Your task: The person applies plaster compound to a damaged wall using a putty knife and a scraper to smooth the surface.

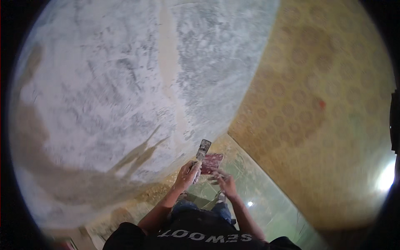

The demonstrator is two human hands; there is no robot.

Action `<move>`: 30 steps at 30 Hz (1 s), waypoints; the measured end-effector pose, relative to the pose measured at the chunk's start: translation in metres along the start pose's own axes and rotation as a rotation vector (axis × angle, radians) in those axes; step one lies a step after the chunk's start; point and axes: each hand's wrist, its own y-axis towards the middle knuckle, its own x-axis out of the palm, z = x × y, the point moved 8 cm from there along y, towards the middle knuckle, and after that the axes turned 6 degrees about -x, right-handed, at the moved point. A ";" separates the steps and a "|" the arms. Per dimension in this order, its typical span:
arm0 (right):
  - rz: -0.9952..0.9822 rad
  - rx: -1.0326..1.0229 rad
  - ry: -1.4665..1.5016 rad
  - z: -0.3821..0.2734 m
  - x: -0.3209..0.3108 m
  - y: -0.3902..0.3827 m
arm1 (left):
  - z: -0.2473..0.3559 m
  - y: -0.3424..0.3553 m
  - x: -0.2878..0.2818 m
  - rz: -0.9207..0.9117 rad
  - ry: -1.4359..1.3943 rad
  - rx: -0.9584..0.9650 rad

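My left hand (188, 175), dusted with white, is closed around the handle of a putty knife (203, 146). The knife's blade, grey and smeared with filler, points up and away from me. Right beside that hand is a flat maroon plate (212, 162) with whitish smears; I cannot tell whether the left hand also grips it. My right hand (225, 184) is just below the plate, its whitened fingers stretched toward the plate's lower edge and apart. Whether they touch it is unclear.
A wall (112, 83) patched with white and grey filler rises ahead and left, with a beige vertical strip (168, 54). To the right stands a yellowish patterned wall (308, 125) meeting it in a corner. Green floor (266, 200) with pale dust lies below.
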 end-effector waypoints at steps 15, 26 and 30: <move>-0.849 0.138 -0.017 0.035 0.028 -0.067 | -0.043 -0.138 0.077 0.646 -0.021 -0.028; -0.824 0.085 -0.196 0.022 0.037 -0.170 | -0.060 -0.278 0.131 0.812 0.020 0.097; -0.694 0.166 -0.086 0.031 0.026 -0.204 | -0.115 -0.360 0.131 1.082 -0.125 0.081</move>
